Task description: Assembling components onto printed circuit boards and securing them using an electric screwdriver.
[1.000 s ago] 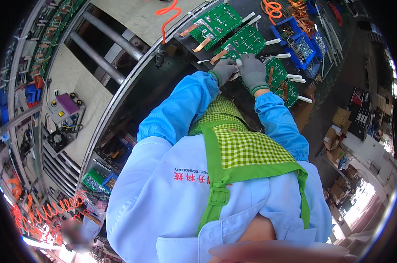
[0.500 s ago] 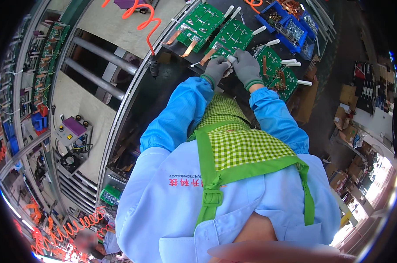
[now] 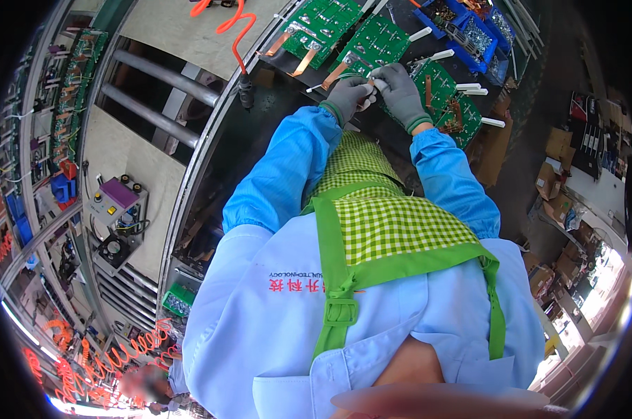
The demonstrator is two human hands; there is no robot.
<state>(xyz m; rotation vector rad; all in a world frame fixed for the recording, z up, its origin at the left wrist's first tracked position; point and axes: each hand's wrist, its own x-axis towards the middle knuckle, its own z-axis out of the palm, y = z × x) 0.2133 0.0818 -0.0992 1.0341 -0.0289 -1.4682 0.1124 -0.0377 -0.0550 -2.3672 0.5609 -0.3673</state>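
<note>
Across the dark table [image 3: 403, 15]: green circuit boards [image 3: 372, 47] are laid out just beyond the hands, with copper strips [image 3: 306, 61] and white bars [image 3: 420, 34] jutting from their edges.
Blue bins [image 3: 475, 65]: set to the right past the boards, filled with small metal parts.
Orange hose [image 3: 236, 50]: hung in coils on the left, with a black tool [image 3: 244, 91] at its end, apart from the hands.
Purple-topped box [image 3: 119, 192]: placed well off to the left.
Left grip [image 3: 348, 95]: gloved in grey, fingers curled, held at the near edge of the middle board; how far it is closed, and on what, cannot be told.
Right grip [image 3: 399, 91]: also gloved, fingers bent toward the left hand, fingertips nearly meeting; anything pinched is hidden, so its closure cannot be told.
</note>
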